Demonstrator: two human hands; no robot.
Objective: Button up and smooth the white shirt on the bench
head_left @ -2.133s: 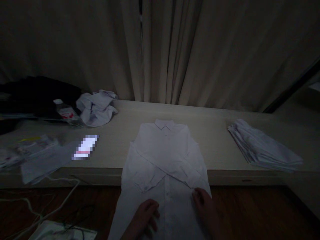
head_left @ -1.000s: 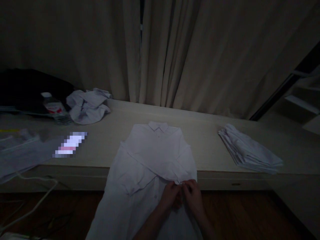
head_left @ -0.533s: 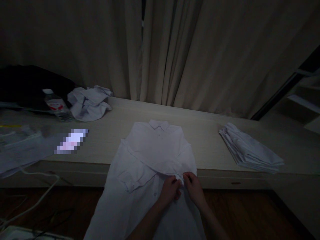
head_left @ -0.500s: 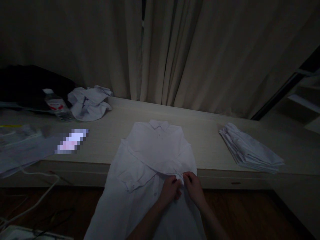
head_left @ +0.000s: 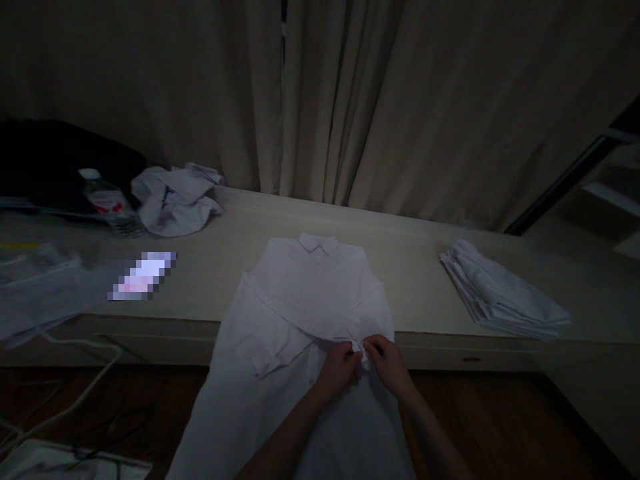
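Clear bottle (white cap, red-marked label) beside dark heap, before beige curtains.

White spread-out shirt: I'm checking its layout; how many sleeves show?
2: the lower white fabric sleeve, ending left of centre; the upper sleeve, crossing over it, its cuff pinched by the left hand and right hand.

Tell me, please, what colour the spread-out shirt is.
White; the shirt shows in the head view.

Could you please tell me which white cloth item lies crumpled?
The cloth beside the plastic bottle; the shirt is spread out, the right-hand stack folded.
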